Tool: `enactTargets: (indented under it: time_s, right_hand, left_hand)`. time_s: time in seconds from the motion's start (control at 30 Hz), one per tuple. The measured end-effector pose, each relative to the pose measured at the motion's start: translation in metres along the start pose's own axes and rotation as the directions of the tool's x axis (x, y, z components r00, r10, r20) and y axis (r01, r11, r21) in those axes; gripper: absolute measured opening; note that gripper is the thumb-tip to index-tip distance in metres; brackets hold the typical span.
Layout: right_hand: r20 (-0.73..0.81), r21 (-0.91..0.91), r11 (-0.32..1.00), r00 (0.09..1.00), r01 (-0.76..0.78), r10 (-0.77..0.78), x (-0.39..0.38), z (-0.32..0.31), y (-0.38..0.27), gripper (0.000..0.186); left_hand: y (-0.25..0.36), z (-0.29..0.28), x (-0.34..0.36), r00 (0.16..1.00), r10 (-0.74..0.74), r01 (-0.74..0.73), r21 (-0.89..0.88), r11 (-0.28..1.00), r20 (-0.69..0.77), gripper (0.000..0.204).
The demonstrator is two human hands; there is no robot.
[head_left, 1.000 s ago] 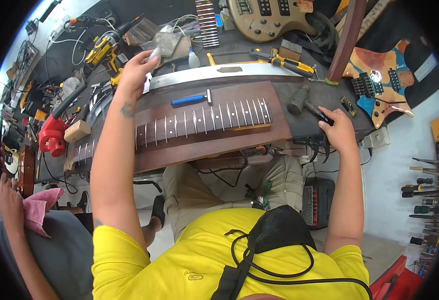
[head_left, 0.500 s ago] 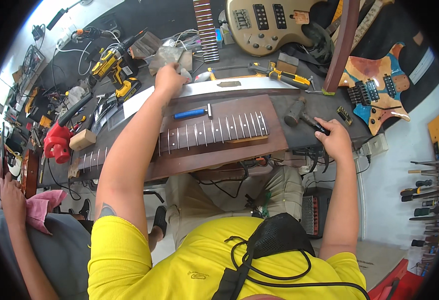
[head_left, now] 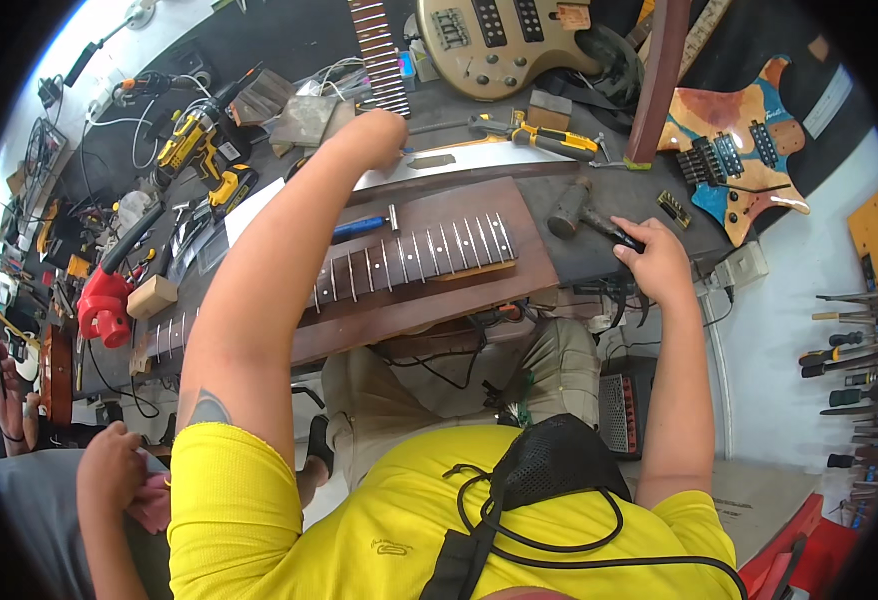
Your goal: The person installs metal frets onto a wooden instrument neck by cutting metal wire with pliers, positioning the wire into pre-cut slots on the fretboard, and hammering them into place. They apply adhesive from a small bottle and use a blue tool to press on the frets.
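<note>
My right hand (head_left: 656,258) is closed round the handle of a hammer (head_left: 571,208), whose dark head rests at the bench's near right. My left hand (head_left: 377,143) is stretched over a long white strip (head_left: 494,155) behind the board; its fingers are hidden behind the hand, so what they hold does not show. Between my arms a fretted guitar neck (head_left: 421,255), dark with white dots and shiny frets, lies on a brown wooden board (head_left: 519,225). Beside it lies a blue-handled T-shaped tool (head_left: 361,227). My left forearm covers part of the neck.
A yellow drill (head_left: 199,155), a red blower (head_left: 106,305) and a wooden block (head_left: 153,297) stand at left. Yellow-black pliers (head_left: 554,140), a gold guitar body (head_left: 504,50) and a multicoloured guitar body (head_left: 739,150) lie farther back. Another person's hand (head_left: 112,465) is at lower left.
My left hand has moved right, from beside the grey block to over the white strip. My right hand keeps hold of the hammer. The other person's hand has lowered with the pink cloth.
</note>
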State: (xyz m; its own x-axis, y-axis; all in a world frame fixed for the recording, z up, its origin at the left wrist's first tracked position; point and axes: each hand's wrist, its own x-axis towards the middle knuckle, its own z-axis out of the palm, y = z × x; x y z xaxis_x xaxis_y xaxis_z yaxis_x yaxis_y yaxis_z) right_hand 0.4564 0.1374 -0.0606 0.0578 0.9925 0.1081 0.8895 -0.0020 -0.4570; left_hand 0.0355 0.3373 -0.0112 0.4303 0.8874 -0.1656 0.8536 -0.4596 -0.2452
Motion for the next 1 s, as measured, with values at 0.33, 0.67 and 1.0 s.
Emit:
enactTargets:
  time_s: [0.33, 0.67, 1.0]
  right_hand:
    - [0.013, 0.014, 1.0, 1.0, 0.016, -0.017, 0.005, 0.003, 0.017, 0.051]
    - [-0.153, 0.336, 0.722, 0.791, 0.605, -0.592, -0.01, 0.062, -0.1, 0.079]
    - [-0.292, 0.314, 0.692, 0.759, 0.65, -0.581, -0.003, 0.086, -0.097, 0.066]
  left_hand:
    - [0.085, -0.009, -0.124, 0.924, -0.322, -0.338, -0.838, -0.429, -0.207, 0.034]
    - [0.093, 0.025, -0.153, 0.971, -0.203, -0.213, -0.85, -0.482, -0.128, 0.031]
    - [0.102, 0.029, -0.152, 0.902, -0.321, -0.336, -0.936, -0.099, -0.29, 0.034]
